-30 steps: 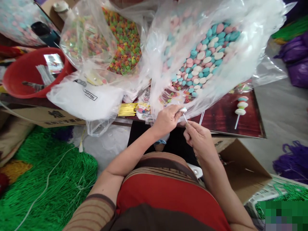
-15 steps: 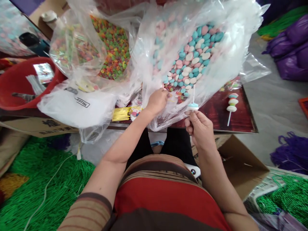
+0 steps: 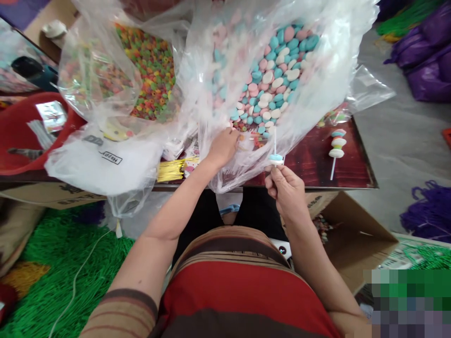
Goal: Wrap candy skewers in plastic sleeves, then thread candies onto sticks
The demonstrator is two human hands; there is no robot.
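Observation:
My right hand (image 3: 287,188) pinches a white stick (image 3: 275,141) upright, with a blue and a white candy threaded low on it, just above the fingers. At the near edge of the open plastic bag of pink, blue and white candies (image 3: 271,89), my left hand (image 3: 224,147) has its fingers bent together over small ring candies; whatever is between its fingertips is too small to make out. A finished-looking stick of stacked candies (image 3: 337,145) lies on the dark red table (image 3: 303,164) to the right.
Left of the candy bag is a bag of small colourful rings (image 3: 155,75). A red basin (image 3: 17,122) holds sticks and a packet. Yellow ties (image 3: 170,171) lie at the table's front edge, near a white printed bag (image 3: 105,164). An open cardboard box (image 3: 352,239) stands below right.
The view has shifted slightly, so table items appear a little further left. Both hands keep nearly the same pose, and the right one still holds the stick with its two candies.

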